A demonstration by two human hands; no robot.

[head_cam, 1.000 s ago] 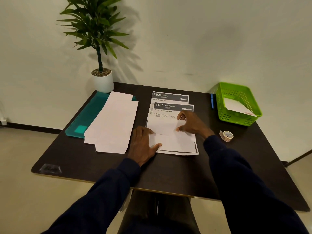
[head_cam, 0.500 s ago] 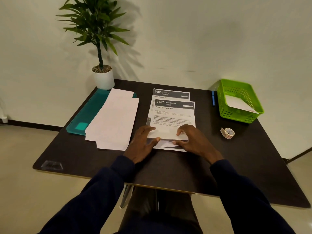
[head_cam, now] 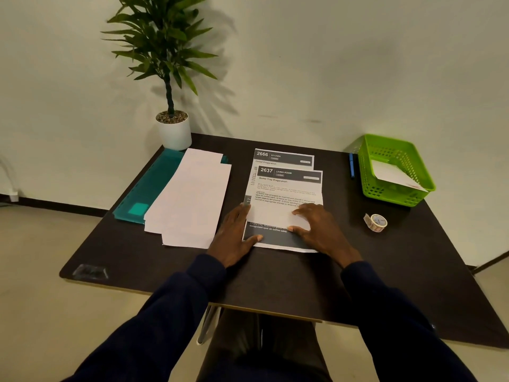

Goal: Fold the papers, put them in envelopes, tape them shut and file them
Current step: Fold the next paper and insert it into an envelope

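Note:
A printed sheet headed 2637 (head_cam: 286,188) lies on top of another sheet headed 2666 (head_cam: 283,157) in the middle of the dark table (head_cam: 289,279). The top sheet's lower part is folded up, showing its white back. Below it shows the dark bottom band of the under sheet (head_cam: 275,238). My right hand (head_cam: 319,227) pinches the folded flap, fingers on top and thumb at the crease. My left hand (head_cam: 234,235) lies flat at the papers' left edge, thumb on the dark band. A stack of white envelopes (head_cam: 190,197) lies to the left.
A teal folder (head_cam: 148,188) lies under the envelopes. A potted plant (head_cam: 174,133) stands at the back left. At the right are a green basket (head_cam: 369,166) holding an envelope (head_cam: 394,175), a blue pen (head_cam: 351,165) and a tape roll (head_cam: 376,222).
Both hands came down to the near edge of the top sheet, then moved slightly up again. The under sheet's dark bottom band now shows below the fold.

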